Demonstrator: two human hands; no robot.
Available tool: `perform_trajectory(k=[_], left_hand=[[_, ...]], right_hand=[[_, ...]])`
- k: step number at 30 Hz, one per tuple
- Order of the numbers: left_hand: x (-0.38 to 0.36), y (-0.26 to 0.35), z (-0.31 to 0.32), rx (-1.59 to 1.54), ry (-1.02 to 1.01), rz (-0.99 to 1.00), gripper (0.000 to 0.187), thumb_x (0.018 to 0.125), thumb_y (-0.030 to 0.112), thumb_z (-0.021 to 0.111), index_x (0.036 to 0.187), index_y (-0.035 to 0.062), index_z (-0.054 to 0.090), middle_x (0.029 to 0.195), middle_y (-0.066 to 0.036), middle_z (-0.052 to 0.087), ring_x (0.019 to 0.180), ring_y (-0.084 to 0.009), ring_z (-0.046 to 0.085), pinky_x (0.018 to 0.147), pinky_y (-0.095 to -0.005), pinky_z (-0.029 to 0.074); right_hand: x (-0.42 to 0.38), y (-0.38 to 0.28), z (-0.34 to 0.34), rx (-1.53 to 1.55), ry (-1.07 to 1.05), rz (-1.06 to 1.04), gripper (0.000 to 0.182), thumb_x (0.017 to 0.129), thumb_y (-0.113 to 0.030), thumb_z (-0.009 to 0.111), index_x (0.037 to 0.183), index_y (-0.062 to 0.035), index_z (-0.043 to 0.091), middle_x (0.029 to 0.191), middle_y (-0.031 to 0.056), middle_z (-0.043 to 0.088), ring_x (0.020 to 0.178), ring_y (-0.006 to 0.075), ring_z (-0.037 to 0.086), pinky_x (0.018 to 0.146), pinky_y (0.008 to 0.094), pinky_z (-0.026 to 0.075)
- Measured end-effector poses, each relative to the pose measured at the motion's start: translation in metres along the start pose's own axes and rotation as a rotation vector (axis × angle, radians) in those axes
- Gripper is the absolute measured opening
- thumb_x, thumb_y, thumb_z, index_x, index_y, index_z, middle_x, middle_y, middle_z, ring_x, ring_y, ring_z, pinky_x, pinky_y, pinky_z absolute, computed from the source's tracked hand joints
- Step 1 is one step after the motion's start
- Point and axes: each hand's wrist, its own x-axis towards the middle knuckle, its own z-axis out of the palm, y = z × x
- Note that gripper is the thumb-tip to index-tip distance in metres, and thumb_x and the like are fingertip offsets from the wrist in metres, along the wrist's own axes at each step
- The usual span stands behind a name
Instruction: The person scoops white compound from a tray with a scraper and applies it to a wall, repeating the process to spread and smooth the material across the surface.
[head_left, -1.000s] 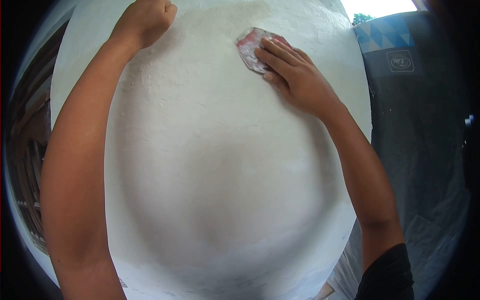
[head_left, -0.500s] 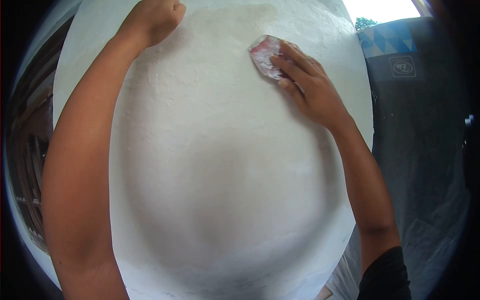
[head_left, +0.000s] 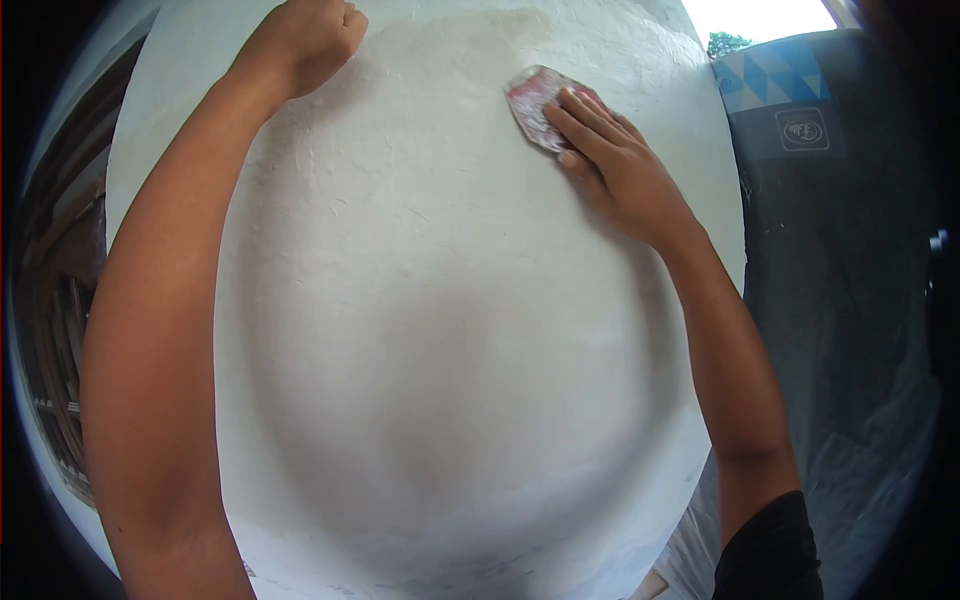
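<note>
A broad, pale, rounded surface (head_left: pixel 450 380) with a plaster-like coat fills most of the view; faint ridges and smears show on its upper part. My right hand (head_left: pixel 612 160) lies with fingers stretched forward over a reddish, white-dusted piece of sandpaper (head_left: pixel 537 98), holding it against the surface. The sandpaper's far edge sticks out beyond the fingertips. At the upper left, my left hand (head_left: pixel 305 45) is closed in a fist close to the same surface. Its palm side is hidden, and no object shows sticking out of it.
Along the right stands a dark sheet-covered shape (head_left: pixel 840 260) with a blue-and-white triangle band (head_left: pixel 770 78) and a small logo. Clear plastic sheeting (head_left: pixel 690 540) lies at the lower right. Brown slatted wood (head_left: pixel 70 320) is at the far left.
My right hand and the sandpaper have shifted very slightly right and up on the surface. My left fist stays in nearly the same spot.
</note>
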Motion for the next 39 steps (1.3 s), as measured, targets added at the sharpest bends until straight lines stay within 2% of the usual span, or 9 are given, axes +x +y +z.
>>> perform_trajectory(k=[5, 7, 9, 17, 29, 31, 35, 38, 39], left_hand=[[0.004, -0.002, 0.008, 0.066, 0.079, 0.070, 0.034, 0.092, 0.017, 0.044, 0.060, 0.0058, 0.044, 0.054, -0.011, 0.044, 0.054, -0.0207, 0.038, 0.055, -0.0390, 0.038], [0.002, 0.003, 0.005, 0.037, 0.065, -0.029, 0.034, 0.092, 0.017, 0.044, 0.061, 0.0033, 0.049, 0.056, -0.012, 0.049, 0.055, -0.0216, 0.041, 0.057, -0.0388, 0.040], [0.002, 0.001, 0.003, 0.052, 0.030, -0.001, 0.034, 0.092, 0.017, 0.044, 0.062, 0.0025, 0.051, 0.058, -0.013, 0.051, 0.056, -0.0219, 0.042, 0.058, -0.0387, 0.041], [-0.002, 0.004, -0.001, 0.076, -0.003, 0.004, 0.033, 0.093, 0.017, 0.045, 0.064, 0.0023, 0.052, 0.060, -0.013, 0.053, 0.056, -0.0216, 0.042, 0.058, -0.0392, 0.042], [0.001, -0.005, -0.001, 0.040, -0.070, -0.009, 0.032, 0.095, 0.018, 0.043, 0.064, 0.0090, 0.045, 0.060, -0.009, 0.045, 0.058, -0.0184, 0.038, 0.056, -0.0366, 0.038], [0.005, -0.020, 0.019, -0.127, 0.351, 0.371, 0.039, 0.098, 0.021, 0.042, 0.077, -0.0051, 0.062, 0.078, -0.023, 0.064, 0.069, -0.0369, 0.058, 0.074, -0.0449, 0.048], [0.003, -0.016, 0.008, -0.025, 0.092, 0.222, 0.039, 0.098, 0.022, 0.041, 0.080, -0.0048, 0.063, 0.083, -0.024, 0.066, 0.073, -0.0375, 0.060, 0.076, -0.0452, 0.048], [0.008, -0.028, 0.027, -0.054, 0.199, 0.288, 0.039, 0.098, 0.022, 0.041, 0.080, -0.0045, 0.063, 0.079, -0.024, 0.064, 0.070, -0.0376, 0.059, 0.075, -0.0453, 0.048], [0.015, -0.035, 0.042, -0.122, 0.378, 0.384, 0.040, 0.098, 0.023, 0.040, 0.078, -0.0046, 0.061, 0.076, -0.024, 0.062, 0.068, -0.0375, 0.057, 0.073, -0.0457, 0.047]], right_hand=[[0.003, 0.002, -0.009, -0.025, 0.110, 0.009, 0.044, 0.103, -0.031, 0.051, 0.145, -0.0166, 0.050, 0.151, 0.0104, 0.046, 0.143, 0.0271, 0.038, 0.118, 0.0438, 0.033], [0.023, -0.004, -0.005, -0.048, 0.149, 0.007, 0.044, 0.103, -0.030, 0.051, 0.144, -0.0166, 0.050, 0.152, 0.0101, 0.046, 0.143, 0.0274, 0.039, 0.117, 0.0439, 0.033], [0.046, -0.010, 0.003, -0.040, 0.198, -0.109, 0.042, 0.103, -0.029, 0.051, 0.143, -0.0155, 0.051, 0.151, 0.0094, 0.046, 0.142, 0.0277, 0.041, 0.116, 0.0437, 0.036], [0.048, -0.015, 0.023, -0.039, 0.078, -0.110, 0.041, 0.103, -0.029, 0.050, 0.141, -0.0133, 0.052, 0.148, 0.0093, 0.049, 0.140, 0.0258, 0.043, 0.115, 0.0426, 0.037], [-0.008, -0.011, -0.011, -0.125, -0.027, -0.014, 0.047, 0.102, -0.035, 0.051, 0.145, -0.0162, 0.049, 0.151, 0.0094, 0.046, 0.142, 0.0237, 0.040, 0.118, 0.0431, 0.033], [0.008, -0.004, -0.007, -0.071, 0.116, -0.018, 0.046, 0.103, -0.034, 0.051, 0.144, -0.0151, 0.050, 0.151, 0.0103, 0.046, 0.142, 0.0249, 0.040, 0.117, 0.0439, 0.033], [0.039, -0.003, 0.006, -0.024, 0.162, -0.036, 0.045, 0.103, -0.032, 0.051, 0.144, -0.0129, 0.050, 0.150, 0.0111, 0.047, 0.142, 0.0258, 0.041, 0.117, 0.0442, 0.033], [0.034, -0.003, 0.015, -0.014, 0.068, -0.058, 0.044, 0.103, -0.030, 0.052, 0.143, -0.0113, 0.051, 0.149, 0.0117, 0.048, 0.141, 0.0263, 0.041, 0.117, 0.0441, 0.033], [0.024, -0.005, 0.013, -0.019, 0.049, -0.044, 0.044, 0.103, -0.031, 0.051, 0.143, -0.0110, 0.051, 0.149, 0.0119, 0.048, 0.141, 0.0263, 0.042, 0.117, 0.0441, 0.033]])
